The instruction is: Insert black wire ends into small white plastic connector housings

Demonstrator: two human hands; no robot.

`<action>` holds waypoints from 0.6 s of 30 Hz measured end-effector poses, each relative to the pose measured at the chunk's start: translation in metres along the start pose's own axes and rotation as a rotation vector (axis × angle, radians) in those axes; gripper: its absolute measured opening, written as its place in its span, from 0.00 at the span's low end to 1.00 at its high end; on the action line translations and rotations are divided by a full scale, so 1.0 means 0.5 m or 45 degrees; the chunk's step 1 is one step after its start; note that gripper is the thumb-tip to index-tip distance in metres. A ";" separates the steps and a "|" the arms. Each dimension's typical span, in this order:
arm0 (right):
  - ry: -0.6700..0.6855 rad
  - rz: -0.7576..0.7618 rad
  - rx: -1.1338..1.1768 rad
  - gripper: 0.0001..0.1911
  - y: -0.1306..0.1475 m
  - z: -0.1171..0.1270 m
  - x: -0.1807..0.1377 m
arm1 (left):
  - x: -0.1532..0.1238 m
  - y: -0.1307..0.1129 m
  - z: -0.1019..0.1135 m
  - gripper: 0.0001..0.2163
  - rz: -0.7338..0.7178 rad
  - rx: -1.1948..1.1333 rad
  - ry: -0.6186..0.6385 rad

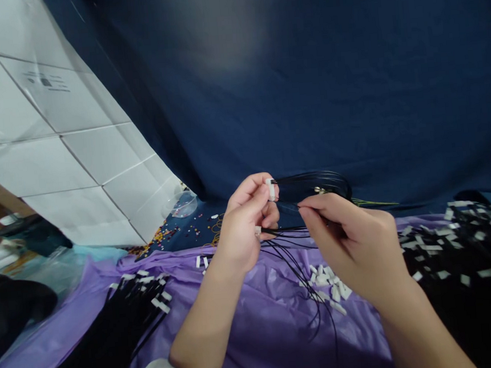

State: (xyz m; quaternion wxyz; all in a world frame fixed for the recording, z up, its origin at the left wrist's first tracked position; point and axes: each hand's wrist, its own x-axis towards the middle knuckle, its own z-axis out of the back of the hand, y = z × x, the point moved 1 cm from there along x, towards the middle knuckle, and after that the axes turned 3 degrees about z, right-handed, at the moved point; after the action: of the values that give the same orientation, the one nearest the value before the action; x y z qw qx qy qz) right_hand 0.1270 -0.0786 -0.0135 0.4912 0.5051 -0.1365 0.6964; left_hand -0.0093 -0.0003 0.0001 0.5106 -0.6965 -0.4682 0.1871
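My left hand (248, 218) pinches a small white plug connector (270, 190) between thumb and fingertips. Thin black wires (313, 177) run from this connector to the right and loop back behind my right hand. A second white connector (258, 231) sits lower, in the curled fingers of the same hand, with black wires trailing from it. My right hand (348, 229) is closed, its thumb and forefinger pressed on a thin black wire (288, 203) just right of the upper connector. Loose wire ends (313, 292) hang below, over the purple cloth.
Loose white connectors (329, 282) lie on the purple cloth (249, 321). Bundles of black wires with white ends rest at left (124, 320) and right (461, 245). Behind are a dark blue curtain (306, 87), white boxes (84, 158), a clear container (182, 205) and scattered beads (164, 236).
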 end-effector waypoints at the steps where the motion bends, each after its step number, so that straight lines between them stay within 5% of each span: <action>1: -0.007 0.005 -0.004 0.04 0.000 0.002 -0.001 | 0.000 0.000 0.000 0.05 0.000 -0.011 0.003; 18: -0.013 0.061 -0.102 0.04 0.007 0.010 -0.004 | 0.001 0.001 -0.002 0.09 0.039 -0.052 -0.027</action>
State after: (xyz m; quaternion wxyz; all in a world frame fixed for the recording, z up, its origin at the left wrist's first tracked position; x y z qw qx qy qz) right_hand 0.1268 -0.0849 -0.0119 0.4936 0.4851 -0.1788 0.6993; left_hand -0.0080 -0.0007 0.0002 0.4884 -0.7117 -0.4667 0.1926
